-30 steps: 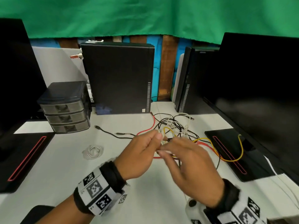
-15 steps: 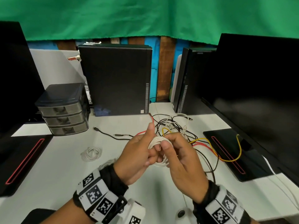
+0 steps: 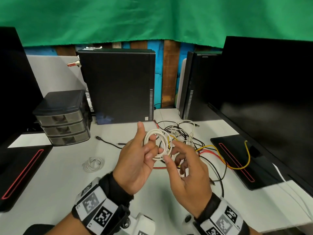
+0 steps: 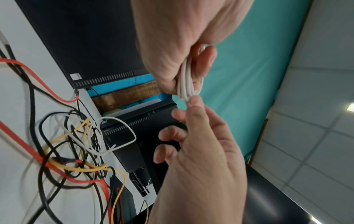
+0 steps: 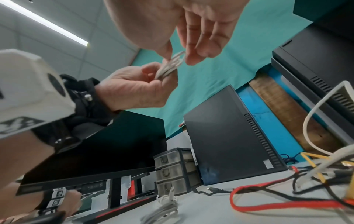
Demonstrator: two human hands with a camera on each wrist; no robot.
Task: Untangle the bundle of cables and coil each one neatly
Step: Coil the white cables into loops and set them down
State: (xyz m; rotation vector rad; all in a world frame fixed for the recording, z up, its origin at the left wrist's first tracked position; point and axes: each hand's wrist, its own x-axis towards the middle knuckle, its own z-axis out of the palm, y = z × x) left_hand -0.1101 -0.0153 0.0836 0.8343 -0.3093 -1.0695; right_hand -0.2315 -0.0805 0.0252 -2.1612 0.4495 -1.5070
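White cable coil (image 3: 158,146), raised over the table (image 3: 59,180) just near of the tangled bundle (image 3: 194,143), is gripped by the curled fingers of the left hand (image 3: 135,161) while the right hand (image 3: 188,175) pinches its right edge, so keep loops equal and tuck the end in.

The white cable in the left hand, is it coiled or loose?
Coiled: the cable makes several stacked round loops, held by the left hand. Whether an end hangs free, I cannot tell.
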